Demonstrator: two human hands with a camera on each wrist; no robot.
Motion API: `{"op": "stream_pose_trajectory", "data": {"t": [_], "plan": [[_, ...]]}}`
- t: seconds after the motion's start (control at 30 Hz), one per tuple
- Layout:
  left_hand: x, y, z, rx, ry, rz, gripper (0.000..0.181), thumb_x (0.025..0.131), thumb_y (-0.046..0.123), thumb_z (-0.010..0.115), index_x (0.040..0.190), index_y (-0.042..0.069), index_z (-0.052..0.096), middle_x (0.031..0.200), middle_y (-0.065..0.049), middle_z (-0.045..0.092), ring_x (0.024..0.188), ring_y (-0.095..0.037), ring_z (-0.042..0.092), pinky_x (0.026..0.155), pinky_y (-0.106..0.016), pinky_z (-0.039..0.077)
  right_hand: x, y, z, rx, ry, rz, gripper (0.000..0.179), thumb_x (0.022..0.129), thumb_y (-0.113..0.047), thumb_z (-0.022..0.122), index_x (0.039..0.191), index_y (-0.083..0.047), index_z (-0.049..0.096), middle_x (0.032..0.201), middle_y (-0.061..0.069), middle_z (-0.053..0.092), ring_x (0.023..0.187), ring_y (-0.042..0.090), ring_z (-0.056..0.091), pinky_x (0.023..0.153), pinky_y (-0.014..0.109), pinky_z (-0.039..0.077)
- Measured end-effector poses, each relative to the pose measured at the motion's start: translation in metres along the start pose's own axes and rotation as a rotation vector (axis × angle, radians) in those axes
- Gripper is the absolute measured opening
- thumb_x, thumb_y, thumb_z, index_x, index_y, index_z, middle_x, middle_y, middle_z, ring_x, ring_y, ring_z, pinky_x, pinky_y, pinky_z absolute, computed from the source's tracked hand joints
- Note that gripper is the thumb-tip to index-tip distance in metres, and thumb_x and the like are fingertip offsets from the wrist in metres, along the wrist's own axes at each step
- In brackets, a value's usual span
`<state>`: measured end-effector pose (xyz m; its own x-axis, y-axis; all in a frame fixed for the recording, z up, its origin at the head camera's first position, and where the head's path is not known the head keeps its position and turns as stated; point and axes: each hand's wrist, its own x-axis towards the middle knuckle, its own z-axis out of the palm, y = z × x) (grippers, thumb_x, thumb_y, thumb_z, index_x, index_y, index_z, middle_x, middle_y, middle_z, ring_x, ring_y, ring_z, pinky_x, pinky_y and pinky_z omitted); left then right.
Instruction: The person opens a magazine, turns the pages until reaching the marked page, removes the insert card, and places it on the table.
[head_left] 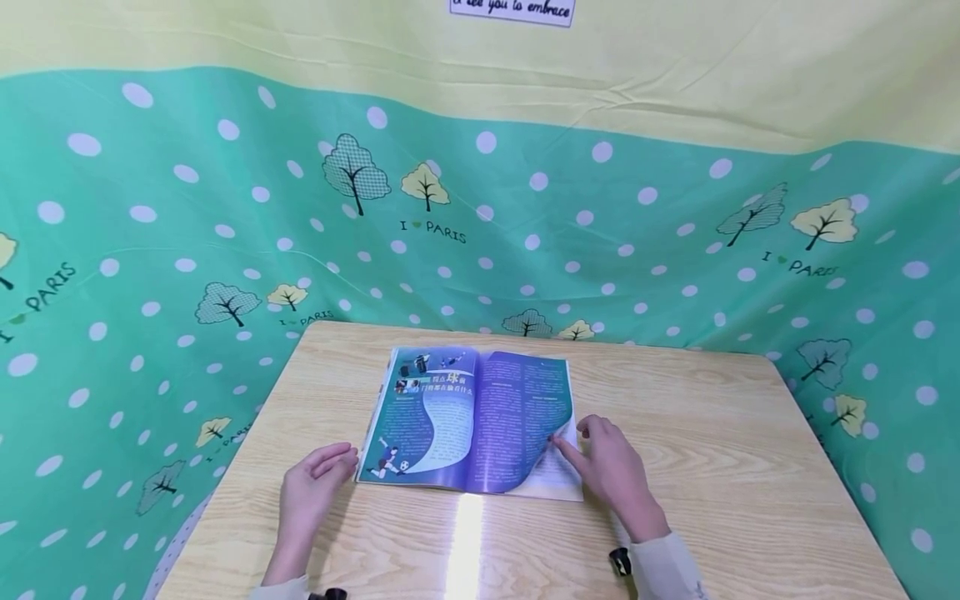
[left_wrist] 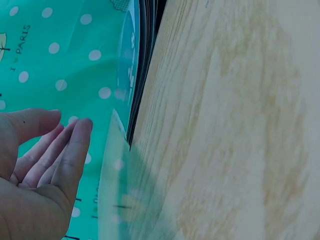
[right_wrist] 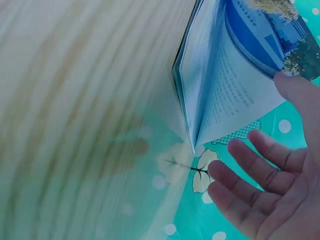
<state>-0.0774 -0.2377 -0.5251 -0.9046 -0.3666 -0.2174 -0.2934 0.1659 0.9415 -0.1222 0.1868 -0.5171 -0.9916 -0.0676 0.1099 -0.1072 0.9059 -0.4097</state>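
An open magazine [head_left: 498, 417] lies on the table, with purple and teal pages and a small footballer drawn at the lower left. My right hand [head_left: 611, 467] is at its right edge. The lower corner of the right-hand page [right_wrist: 240, 85] is lifted and curls leftward, baring a white page beneath. In the right wrist view the thumb touches this page's edge, while the other fingers of the right hand [right_wrist: 265, 185] stay spread apart from the paper. My left hand [head_left: 315, 487] is beside the magazine's lower left corner, its fingers loosely bent and holding nothing.
The light wooden table [head_left: 697, 425] reflects a bright strip of light in front of the magazine. Behind and at both sides hangs a green and yellow cloth [head_left: 525, 208] with white dots and trees. Dark bands show at both wrists.
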Motion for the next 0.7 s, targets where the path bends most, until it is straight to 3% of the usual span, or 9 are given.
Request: {"op": "stream_pose_trajectory", "data": {"t": [0.07, 0.13, 0.27, 0.47, 0.7], "plan": [[0.0, 0.001, 0.002, -0.016, -0.009, 0.001, 0.036, 0.094, 0.018, 0.072, 0.124, -0.001, 0.066, 0.113, -0.014, 0.072, 0.093, -0.01, 0.071, 0.081, -0.02, 0.06, 0.0, -0.001, 0.001, -0.003, 0.003, -0.008, 0.048, 0.093, -0.052, 0.066, 0.105, -0.006, 0.066, 0.097, 0.007, 0.064, 0.082, 0.021, 0.059, 0.066, 0.039, 0.059], [0.0, 0.002, 0.006, -0.027, -0.025, -0.001, 0.038, 0.093, 0.021, 0.074, 0.124, -0.001, 0.066, 0.112, -0.014, 0.072, 0.094, -0.014, 0.071, 0.081, -0.02, 0.06, 0.001, -0.003, 0.003, -0.005, 0.008, -0.034, 0.041, 0.094, -0.049, 0.067, 0.103, -0.009, 0.069, 0.097, 0.005, 0.065, 0.085, 0.021, 0.061, 0.07, 0.039, 0.059], [-0.001, 0.004, 0.017, -0.054, -0.072, 0.01, 0.04, 0.092, 0.023, 0.075, 0.123, -0.001, 0.066, 0.11, -0.015, 0.073, 0.097, -0.022, 0.072, 0.082, -0.023, 0.061, 0.0, -0.007, 0.005, -0.003, 0.045, -0.105, 0.036, 0.094, -0.042, 0.07, 0.111, -0.01, 0.073, 0.107, 0.008, 0.07, 0.101, 0.027, 0.065, 0.086, 0.046, 0.06], [-0.002, 0.012, 0.043, -0.118, -0.147, 0.081, 0.033, 0.092, 0.016, 0.076, 0.119, -0.002, 0.068, 0.107, -0.017, 0.073, 0.096, -0.027, 0.072, 0.083, -0.03, 0.062, 0.001, -0.013, 0.009, 0.008, 0.12, -0.219, 0.036, 0.093, -0.033, 0.073, 0.12, -0.009, 0.071, 0.115, 0.01, 0.07, 0.106, 0.03, 0.065, 0.09, 0.048, 0.059], [-0.006, 0.024, 0.077, -0.252, -0.275, 0.125, 0.028, 0.09, 0.001, 0.073, 0.115, -0.011, 0.066, 0.106, -0.026, 0.071, 0.096, -0.032, 0.072, 0.084, -0.033, 0.062, 0.003, -0.017, 0.018, 0.046, 0.051, -0.412, 0.045, 0.096, -0.015, 0.069, 0.138, -0.004, 0.058, 0.133, 0.013, 0.062, 0.118, 0.032, 0.06, 0.103, 0.047, 0.052]]}}
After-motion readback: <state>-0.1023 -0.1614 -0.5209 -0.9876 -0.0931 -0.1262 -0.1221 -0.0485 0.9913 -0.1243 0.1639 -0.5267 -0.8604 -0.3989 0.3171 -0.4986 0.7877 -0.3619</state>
